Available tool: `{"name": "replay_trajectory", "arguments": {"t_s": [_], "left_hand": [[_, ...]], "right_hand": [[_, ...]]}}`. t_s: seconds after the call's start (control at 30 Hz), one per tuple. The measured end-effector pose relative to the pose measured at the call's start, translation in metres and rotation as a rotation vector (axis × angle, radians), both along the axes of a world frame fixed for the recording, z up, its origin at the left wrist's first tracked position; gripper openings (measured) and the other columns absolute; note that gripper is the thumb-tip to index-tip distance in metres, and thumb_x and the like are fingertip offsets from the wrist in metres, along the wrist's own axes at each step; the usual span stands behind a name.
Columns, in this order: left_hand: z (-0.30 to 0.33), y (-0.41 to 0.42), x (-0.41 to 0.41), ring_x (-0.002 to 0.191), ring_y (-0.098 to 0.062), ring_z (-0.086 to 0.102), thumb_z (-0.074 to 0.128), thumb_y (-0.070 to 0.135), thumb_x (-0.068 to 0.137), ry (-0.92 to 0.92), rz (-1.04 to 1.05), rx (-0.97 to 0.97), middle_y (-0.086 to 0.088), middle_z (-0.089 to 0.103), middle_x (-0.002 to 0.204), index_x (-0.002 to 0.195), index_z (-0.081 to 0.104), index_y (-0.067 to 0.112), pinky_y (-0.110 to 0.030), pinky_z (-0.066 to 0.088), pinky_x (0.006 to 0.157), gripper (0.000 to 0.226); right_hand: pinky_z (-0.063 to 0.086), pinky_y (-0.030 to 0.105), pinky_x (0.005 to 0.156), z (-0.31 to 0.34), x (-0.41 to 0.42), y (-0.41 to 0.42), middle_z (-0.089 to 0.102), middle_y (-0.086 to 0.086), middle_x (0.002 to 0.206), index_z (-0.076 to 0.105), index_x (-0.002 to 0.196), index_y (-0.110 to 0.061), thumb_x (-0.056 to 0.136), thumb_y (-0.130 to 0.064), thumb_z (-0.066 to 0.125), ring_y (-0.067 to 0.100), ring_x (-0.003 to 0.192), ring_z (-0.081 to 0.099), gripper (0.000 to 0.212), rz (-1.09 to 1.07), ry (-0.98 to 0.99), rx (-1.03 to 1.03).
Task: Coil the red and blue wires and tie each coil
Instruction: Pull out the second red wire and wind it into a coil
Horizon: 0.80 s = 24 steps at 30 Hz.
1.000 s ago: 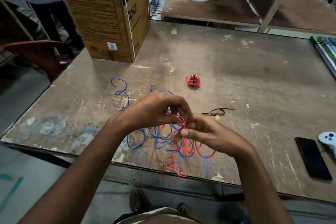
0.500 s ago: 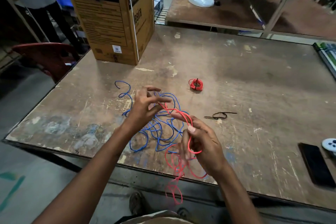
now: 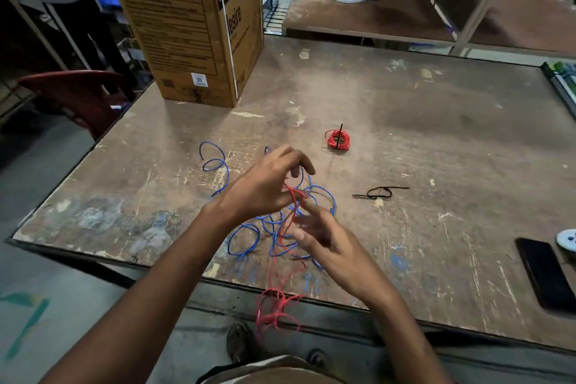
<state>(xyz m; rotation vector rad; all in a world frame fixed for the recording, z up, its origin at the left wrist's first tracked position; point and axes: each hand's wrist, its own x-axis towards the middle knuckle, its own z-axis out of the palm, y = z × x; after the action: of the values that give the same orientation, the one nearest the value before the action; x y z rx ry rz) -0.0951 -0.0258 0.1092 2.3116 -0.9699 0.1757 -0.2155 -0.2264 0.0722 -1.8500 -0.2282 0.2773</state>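
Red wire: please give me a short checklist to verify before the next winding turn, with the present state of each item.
1. Left hand pinches the red wire: ok.
2. Right hand grips the wire: not ok, fingers spread.
3. Red wire free of the blue wire: cannot tell, they cross.
4. Red tail on the table: not ok, it hangs over the near edge.
5. Black tie ready nearby: ok.
6. Finished red coil out of the way: ok.

Cardboard box [image 3: 187, 28] far left; bare centre
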Motion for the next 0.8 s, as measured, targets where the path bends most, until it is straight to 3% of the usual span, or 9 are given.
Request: {"name": "replay_trajectory", "arguments": {"t_s": [0.1,0.2,0.27,0.37,0.47,0.53,0.67,0.73,0.8], "left_hand": [[0.007,-0.009,-0.008,0.092,0.012,0.050,0.081,-0.003,0.079,0.020,-0.089,-0.042,-0.001,0.048,0.115,0.128,0.064,0.017,-0.006,0.036,0.078,0.056],[0.007,-0.001,-0.004,0.085,-0.001,0.053,0.082,0.000,0.084,0.087,-0.059,-0.146,0.006,0.044,0.121,0.137,0.059,0.017,-0.011,0.042,0.076,0.061],[-0.004,0.013,0.003,0.085,-0.012,0.060,0.080,0.004,0.089,0.133,-0.026,-0.157,0.013,0.050,0.118,0.135,0.060,0.015,-0.024,0.053,0.077,0.052],[-0.035,0.030,0.015,0.087,-0.018,0.068,0.072,0.028,0.100,0.156,0.078,-0.035,0.006,0.071,0.101,0.117,0.071,0.014,-0.047,0.057,0.080,0.022],[-0.066,0.038,0.030,0.094,-0.023,0.070,0.052,0.054,0.102,0.127,0.265,0.063,0.003,0.074,0.100,0.106,0.074,0.022,-0.049,0.055,0.082,0.040],[-0.075,0.043,0.038,0.093,-0.028,0.070,0.044,0.056,0.104,0.147,0.346,0.072,-0.001,0.074,0.097,0.100,0.073,0.020,-0.050,0.055,0.082,0.047],[-0.055,0.037,0.038,0.069,-0.028,0.069,0.043,0.038,0.114,0.283,0.409,0.056,0.003,0.067,0.071,0.079,0.054,0.028,-0.040,0.054,0.070,0.038],[-0.038,0.029,0.040,0.065,-0.023,0.061,0.042,0.039,0.114,0.333,0.426,0.062,0.006,0.058,0.067,0.077,0.053,0.024,-0.038,0.040,0.063,0.042],[-0.021,0.023,0.046,0.051,-0.013,0.043,0.044,0.041,0.113,0.503,0.459,-0.034,0.004,0.048,0.063,0.074,0.054,0.018,-0.035,0.029,0.053,0.045]], "right_hand": [[0.063,0.042,0.086,0.003,0.018,0.012,0.080,-0.002,0.107,0.068,0.122,-0.023,0.104,-0.040,0.068,0.020,0.099,0.078,0.024,-0.118,-0.078,0.071],[0.060,0.036,0.069,0.003,0.030,0.017,0.080,0.007,0.088,0.071,0.105,-0.013,0.105,-0.017,0.066,0.029,0.072,0.076,0.006,-0.222,-0.097,0.216],[0.060,0.042,0.067,0.005,0.033,0.017,0.079,0.010,0.088,0.073,0.108,-0.013,0.105,-0.014,0.064,0.028,0.072,0.071,0.009,-0.246,-0.127,0.327],[0.060,0.039,0.066,0.006,0.035,0.018,0.076,0.009,0.085,0.070,0.116,-0.010,0.105,-0.010,0.060,0.023,0.074,0.071,0.015,-0.236,-0.177,0.391],[0.060,0.036,0.063,0.010,0.029,0.019,0.074,0.015,0.085,0.064,0.121,-0.003,0.104,-0.010,0.058,0.023,0.067,0.072,0.020,-0.256,-0.174,0.469],[0.061,0.038,0.060,0.012,0.025,0.014,0.074,0.011,0.083,0.061,0.124,-0.001,0.106,-0.007,0.055,0.024,0.062,0.072,0.020,-0.280,-0.151,0.508],[0.061,0.034,0.063,0.006,0.019,-0.002,0.080,0.007,0.090,0.067,0.131,-0.016,0.111,-0.015,0.052,0.026,0.073,0.080,0.025,-0.166,-0.056,0.251],[0.059,0.026,0.067,0.001,0.015,-0.008,0.083,0.005,0.100,0.069,0.133,-0.017,0.111,-0.025,0.051,0.017,0.081,0.080,0.029,-0.126,0.048,0.131],[0.059,0.027,0.075,-0.008,0.010,-0.010,0.082,0.001,0.112,0.070,0.135,-0.021,0.112,-0.030,0.051,0.008,0.093,0.078,0.031,-0.092,0.072,0.013]]}}
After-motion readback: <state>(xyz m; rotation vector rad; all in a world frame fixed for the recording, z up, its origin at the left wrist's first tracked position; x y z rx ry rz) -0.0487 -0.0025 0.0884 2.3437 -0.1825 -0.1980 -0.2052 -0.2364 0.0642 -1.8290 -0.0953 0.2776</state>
